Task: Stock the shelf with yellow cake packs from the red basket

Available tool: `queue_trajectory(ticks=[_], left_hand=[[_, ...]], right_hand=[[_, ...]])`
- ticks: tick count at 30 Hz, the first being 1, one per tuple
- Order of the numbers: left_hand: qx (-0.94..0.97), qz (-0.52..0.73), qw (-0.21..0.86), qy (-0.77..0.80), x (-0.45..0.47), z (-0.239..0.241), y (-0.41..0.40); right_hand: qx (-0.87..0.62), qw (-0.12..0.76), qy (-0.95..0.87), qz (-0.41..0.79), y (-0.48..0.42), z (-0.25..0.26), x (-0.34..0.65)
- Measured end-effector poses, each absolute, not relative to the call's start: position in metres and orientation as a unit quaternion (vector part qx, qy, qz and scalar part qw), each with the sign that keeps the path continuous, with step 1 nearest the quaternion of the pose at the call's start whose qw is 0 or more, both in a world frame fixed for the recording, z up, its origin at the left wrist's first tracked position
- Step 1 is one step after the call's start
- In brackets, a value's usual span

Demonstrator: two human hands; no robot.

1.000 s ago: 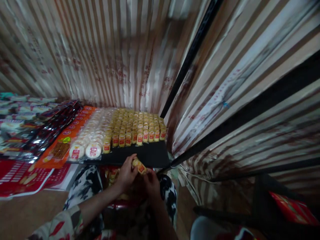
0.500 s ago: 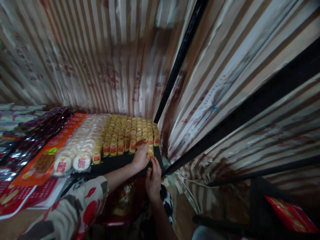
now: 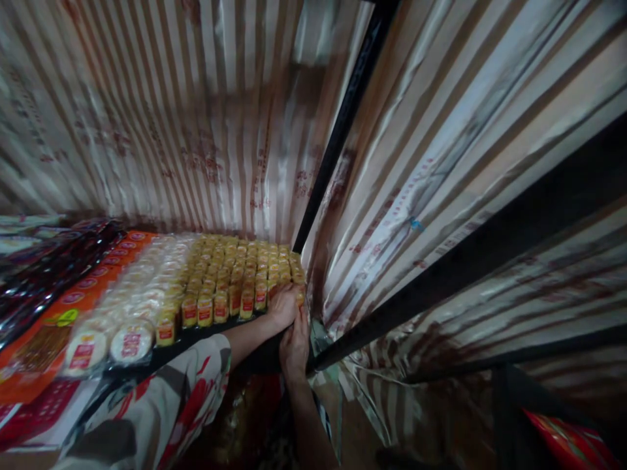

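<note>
Rows of small yellow packaged snacks [image 3: 220, 305] with red labels stand upright, packed close together on a black surface [image 3: 264, 356]. My left hand [image 3: 284, 307] reaches over the front right end of the rows, fingers closed around a small yellow snack pack [image 3: 300, 295]. From below, my right hand [image 3: 295, 346] meets it, its fingertips pressed together at the same pack. Most of this pack is hidden by the fingers. To the left lie rows of round white packaged snacks [image 3: 131, 342] in clear wrappers.
An orange snack package [image 3: 46, 339] and dark shiny packages [image 3: 53, 274] lie further left. Striped plastic sheeting [image 3: 220, 130] hangs behind, with a black pole [image 3: 337, 130] at the corner. At lower right is a red package [image 3: 568, 437].
My left hand has moved slightly right and down, to the end of the rows, with the yellow pack. My right hand has closed in beside it. The view has shifted a little.
</note>
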State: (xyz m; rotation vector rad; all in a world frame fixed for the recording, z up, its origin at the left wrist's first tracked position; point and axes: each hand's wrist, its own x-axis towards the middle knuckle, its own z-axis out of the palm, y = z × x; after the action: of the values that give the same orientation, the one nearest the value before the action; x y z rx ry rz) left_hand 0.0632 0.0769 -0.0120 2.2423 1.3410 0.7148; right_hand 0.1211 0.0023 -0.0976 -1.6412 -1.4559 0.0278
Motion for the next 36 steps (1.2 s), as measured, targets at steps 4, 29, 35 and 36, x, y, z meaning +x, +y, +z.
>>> queue_trajectory(ticks=[4, 29, 35, 36], left_hand=[[0.819, 0.274, 0.180, 0.471, 0.065, -0.016, 0.082], [0.790, 0.320, 0.265, 0.450, 0.055, -0.051, 0.061], [0.786, 0.336, 0.249, 0.455, 0.052, -0.051, 0.053], [0.782, 0.340, 0.252, 0.457, 0.050, -0.050, 0.049]], right_hand=[[-0.670, 0.450, -0.590, 0.014, 0.008, -0.097, 0.123], [-0.689, 0.418, -0.589, 0.058, 0.018, -0.096, 0.125], [-0.692, 0.417, -0.587, 0.054, 0.019, -0.100, 0.127], [-0.692, 0.421, -0.584, 0.053, 0.019, -0.102, 0.128]])
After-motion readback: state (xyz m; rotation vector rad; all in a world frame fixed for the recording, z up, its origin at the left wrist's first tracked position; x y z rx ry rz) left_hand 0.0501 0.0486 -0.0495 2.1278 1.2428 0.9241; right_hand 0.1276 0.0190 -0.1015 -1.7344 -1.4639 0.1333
